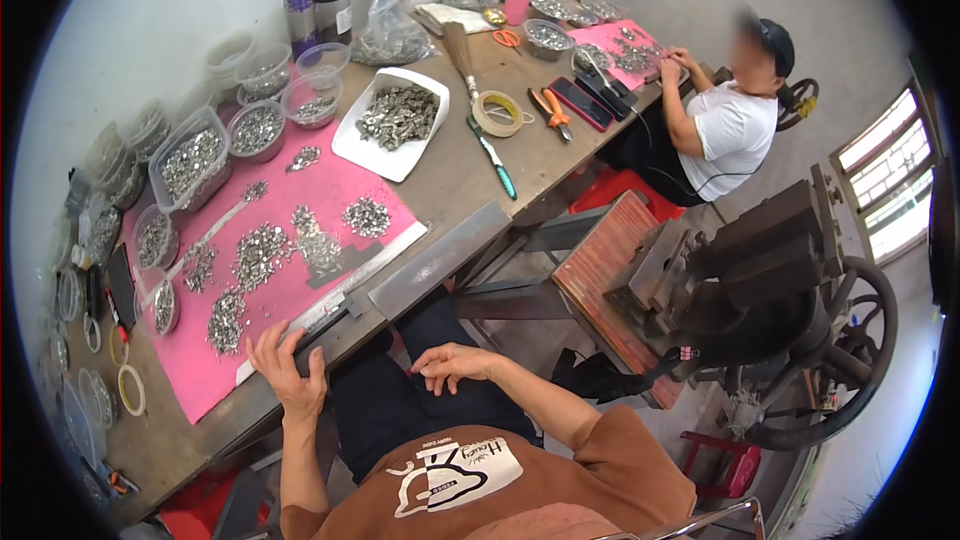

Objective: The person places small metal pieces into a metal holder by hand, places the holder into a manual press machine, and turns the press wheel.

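My left hand [289, 370] is at the table's front edge with its fingers apart, by the pale strip that borders a pink sheet [205, 380]. Beside its fingers lies a dark narrow metal bar [330, 317]. Over my lap is my right hand [452, 366], its fingers loosely bent and apart, with nothing visible in them. On the pink sheet, small shiny metal pieces form several piles, the nearest pile [227, 322] just beyond my left hand. A larger metal pile [264, 255] sits farther back.
Tubs of metal pieces [190, 162] line the wall side. Farther along are a white tray [345, 140], a brush [459, 50], a tape roll [497, 114], pliers [553, 115] and phones [582, 103]. A co-worker [735, 125] sits at the far end. A handwheel machine [760, 280] stands right.
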Tool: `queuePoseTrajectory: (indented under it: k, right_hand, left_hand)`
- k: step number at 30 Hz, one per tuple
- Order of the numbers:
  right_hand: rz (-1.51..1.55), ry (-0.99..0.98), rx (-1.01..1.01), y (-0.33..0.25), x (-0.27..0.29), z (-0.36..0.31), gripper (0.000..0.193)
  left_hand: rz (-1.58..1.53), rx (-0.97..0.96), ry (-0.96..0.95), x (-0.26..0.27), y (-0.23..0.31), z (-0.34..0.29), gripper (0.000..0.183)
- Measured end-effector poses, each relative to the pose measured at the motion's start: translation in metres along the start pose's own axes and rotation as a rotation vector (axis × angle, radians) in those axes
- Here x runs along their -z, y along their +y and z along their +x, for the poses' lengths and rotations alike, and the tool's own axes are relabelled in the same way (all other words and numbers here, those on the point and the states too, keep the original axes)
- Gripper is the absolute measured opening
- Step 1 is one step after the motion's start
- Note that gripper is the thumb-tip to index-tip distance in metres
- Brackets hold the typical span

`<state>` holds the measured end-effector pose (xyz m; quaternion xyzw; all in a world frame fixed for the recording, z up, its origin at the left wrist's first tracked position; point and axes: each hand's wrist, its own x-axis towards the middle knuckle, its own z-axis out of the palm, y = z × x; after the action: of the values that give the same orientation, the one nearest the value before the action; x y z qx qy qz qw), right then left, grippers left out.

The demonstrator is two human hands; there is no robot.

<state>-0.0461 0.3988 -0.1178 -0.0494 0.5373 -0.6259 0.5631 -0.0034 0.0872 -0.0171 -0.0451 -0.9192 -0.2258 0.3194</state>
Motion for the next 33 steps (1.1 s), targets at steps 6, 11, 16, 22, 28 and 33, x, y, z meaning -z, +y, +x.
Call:
queuePoseTrajectory:
  k: [6,11,16,22,28,33]
  right_hand:
    - [0.096,-0.011,-0.018,0.005,0.002,0.02,0.044]
    - [0.194,-0.07,0.079,0.015,0.017,0.004,0.043]
    - [0.274,-0.159,0.063,0.016,0.024,0.011,0.043]
    - [0.266,-0.198,0.049,0.013,0.022,0.015,0.047]
    - [0.302,-0.156,0.054,0.01,0.022,0.012,0.046]
    - [0.228,-0.139,0.057,0.017,0.021,-0.003,0.046]
  left_hand:
    - [0.026,0.046,0.029,0.014,-0.005,-0.008,0.036]
    - [0.002,0.013,0.03,0.003,-0.001,0.001,0.04]
    - [-0.057,0.031,0.062,0.007,0.001,-0.007,0.037]
    - [-0.004,0.056,0.045,0.011,-0.004,-0.009,0.041]
    - [-0.013,0.054,0.037,0.008,-0.002,-0.005,0.04]
    - [-0.066,0.034,0.029,0.003,0.002,-0.003,0.04]
